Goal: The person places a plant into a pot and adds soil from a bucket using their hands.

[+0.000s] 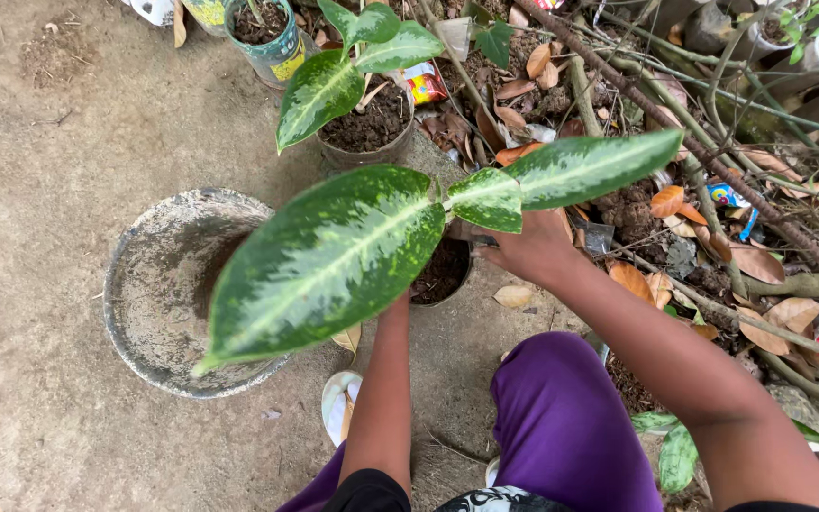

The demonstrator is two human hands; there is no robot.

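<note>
Down in front of my knees, a small pot (443,275) of dark soil sits on the bare ground (49,190), with a plant (334,256) of big green leaves mottled pale yellow rising from it. My right hand (533,248) rests on the pot's far right rim, its fingers curled around the edge under the leaves, gripping the pot. My left hand is hidden under the largest leaf; only the forearm (386,379) shows, reaching up to the pot's near side, so I cannot tell whether those fingers are open or closed. Just left of the pot lies a wide, shallow grey basin (163,284), dusty inside, partly covered by the big leaf. Beyond the pot stands a second pot (367,128) of soil with a similar mottled plant, and further back a green container (267,38). To the right, dry brown leaves (760,261) and bare branches (675,123) cover the soil. My purple trousers (561,427) fill the bottom edge
</note>
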